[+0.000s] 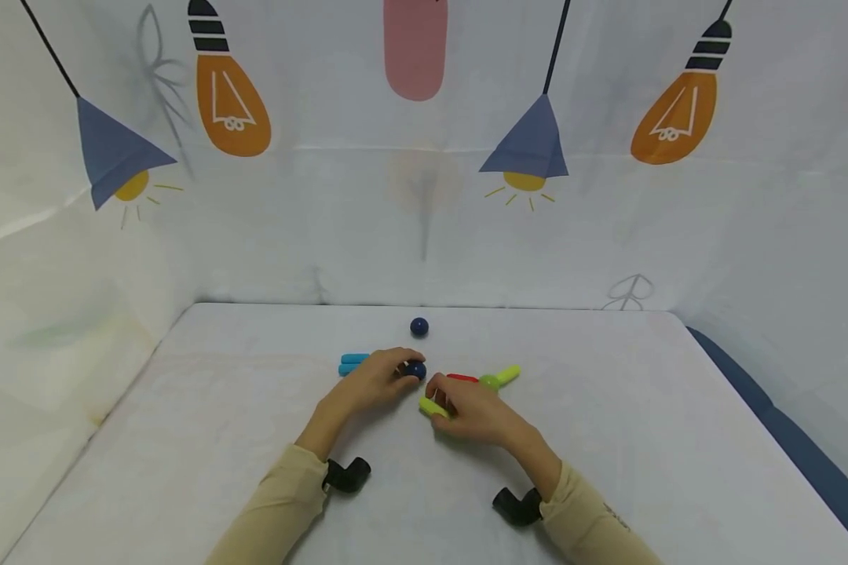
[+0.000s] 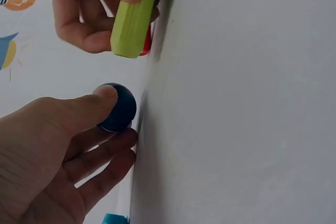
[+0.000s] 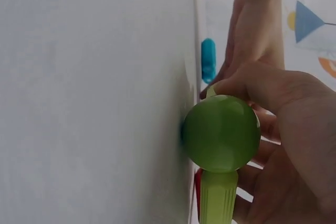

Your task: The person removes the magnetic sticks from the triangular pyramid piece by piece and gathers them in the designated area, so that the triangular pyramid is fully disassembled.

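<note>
Roughly at table centre, we logged the following.

Left hand: we saw the left hand (image 1: 374,382) lying on the white table (image 1: 184,439), its grip pinching a dark blue ball (image 1: 415,370); in the left wrist view the thumb (image 2: 100,103) lay over the ball's top and the curled fingers (image 2: 105,148) sat under it, the ball touching or just off the table surface.

Right hand: we saw the right hand (image 1: 469,412) just beside the left, its grip closed on a yellow-green stick (image 1: 434,407); the left wrist view showed the thumb pressing one end of that stick (image 2: 132,22), with the fingers wrapped behind it.

Green ball: we noted a green ball (image 1: 490,382) joined to a second yellow-green stick (image 1: 509,373), both lying on the table just past the right hand; the right wrist view showed the ball (image 3: 221,132) close up with a stick (image 3: 218,198) running out of it.

Red stick: we made out a red stick (image 1: 462,378) between the right hand and the green ball, mostly hidden by the fingers.

Blue sticks: we counted two light blue sticks (image 1: 353,363) side by side, just behind the left hand.

Second blue ball: we saw another dark blue ball (image 1: 419,326) alone, farther back on the table, apart from both hands.

Wrists: we noted a black camera mount (image 1: 348,474) at each beige sleeve (image 1: 283,502).

Backdrop: we recorded a pale cloth (image 1: 410,220) printed with lamps and bulbs behind the table.
</note>
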The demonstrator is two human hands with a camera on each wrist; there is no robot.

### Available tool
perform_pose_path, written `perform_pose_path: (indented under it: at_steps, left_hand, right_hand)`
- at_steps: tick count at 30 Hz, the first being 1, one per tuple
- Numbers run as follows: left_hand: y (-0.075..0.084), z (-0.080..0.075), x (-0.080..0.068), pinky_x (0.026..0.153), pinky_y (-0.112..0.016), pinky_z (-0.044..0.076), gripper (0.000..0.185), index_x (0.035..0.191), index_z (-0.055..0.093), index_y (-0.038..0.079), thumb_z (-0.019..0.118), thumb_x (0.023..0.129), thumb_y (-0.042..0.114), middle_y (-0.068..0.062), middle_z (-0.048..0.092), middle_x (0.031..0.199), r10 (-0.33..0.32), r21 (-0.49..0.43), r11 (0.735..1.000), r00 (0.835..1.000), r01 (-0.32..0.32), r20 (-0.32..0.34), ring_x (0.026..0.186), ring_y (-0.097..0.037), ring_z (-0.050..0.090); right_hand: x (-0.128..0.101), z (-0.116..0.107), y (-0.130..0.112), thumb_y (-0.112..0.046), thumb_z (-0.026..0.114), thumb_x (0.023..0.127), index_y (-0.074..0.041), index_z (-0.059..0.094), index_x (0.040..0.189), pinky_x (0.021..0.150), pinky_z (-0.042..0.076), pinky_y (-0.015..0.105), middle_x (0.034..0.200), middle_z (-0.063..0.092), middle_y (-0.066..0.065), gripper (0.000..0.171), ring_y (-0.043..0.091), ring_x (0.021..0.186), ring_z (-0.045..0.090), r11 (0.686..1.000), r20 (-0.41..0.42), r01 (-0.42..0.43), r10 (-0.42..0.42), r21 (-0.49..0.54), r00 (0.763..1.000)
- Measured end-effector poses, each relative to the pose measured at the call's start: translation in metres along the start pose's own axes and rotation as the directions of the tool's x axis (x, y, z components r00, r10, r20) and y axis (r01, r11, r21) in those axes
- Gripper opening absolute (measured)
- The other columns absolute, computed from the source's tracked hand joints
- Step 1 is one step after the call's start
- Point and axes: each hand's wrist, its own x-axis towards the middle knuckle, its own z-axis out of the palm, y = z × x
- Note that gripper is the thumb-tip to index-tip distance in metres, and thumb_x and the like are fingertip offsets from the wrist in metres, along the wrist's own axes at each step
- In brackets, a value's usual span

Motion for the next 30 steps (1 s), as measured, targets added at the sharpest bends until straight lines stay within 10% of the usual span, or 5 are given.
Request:
perform_pose_path:
  at_steps: [7, 16, 30]
  left_hand:
    - [-0.012, -0.015, 0.004, 0.081, -0.033, 0.051, 0.035, 0.119, 0.061, 0.011, 0.069, 0.086, 0.021, -0.002, 0.066, 0.113, -0.147, 0.011, 0.989, 0.984, 0.149, -0.097, 0.093, -0.017, 0.064]
    - [-0.026, -0.038, 0.022, 0.079, -0.041, 0.051, 0.038, 0.122, 0.06, 0.014, 0.068, 0.087, 0.027, -0.003, 0.066, 0.116, -0.18, 0.131, 0.971, 0.972, 0.2, -0.149, 0.099, -0.022, 0.063]
    - [-0.047, -0.028, 0.052, 0.089, -0.044, 0.049, 0.039, 0.124, 0.059, 0.014, 0.068, 0.087, 0.024, -0.007, 0.063, 0.123, -0.279, 0.099, 0.954, 0.958, 0.284, -0.065, 0.107, -0.024, 0.062]
  right_hand:
    - [0.0, -0.004, 0.0, -0.03, 0.065, 0.089, -0.017, 0.055, 0.114, 0.068, 0.046, 0.02, 0.086, 0.059, -0.01, 0.03, 0.003, 0.074, 0.054, 0.999, 0.035, -0.038, 0.037, 0.033, 0.999]
    - [-0.007, -0.023, 0.005, -0.04, 0.073, 0.08, -0.018, 0.058, 0.117, 0.084, 0.047, 0.025, 0.097, 0.058, -0.011, 0.046, 0.005, 0.091, 0.055, 0.996, 0.191, -0.075, 0.066, 0.043, 0.979]
    - [-0.005, -0.016, 0.004, -0.043, 0.073, 0.079, -0.026, 0.054, 0.119, 0.078, 0.048, 0.024, 0.095, 0.059, -0.014, 0.048, 0.001, 0.085, 0.054, 0.996, 0.188, -0.081, 0.073, 0.035, 0.979]
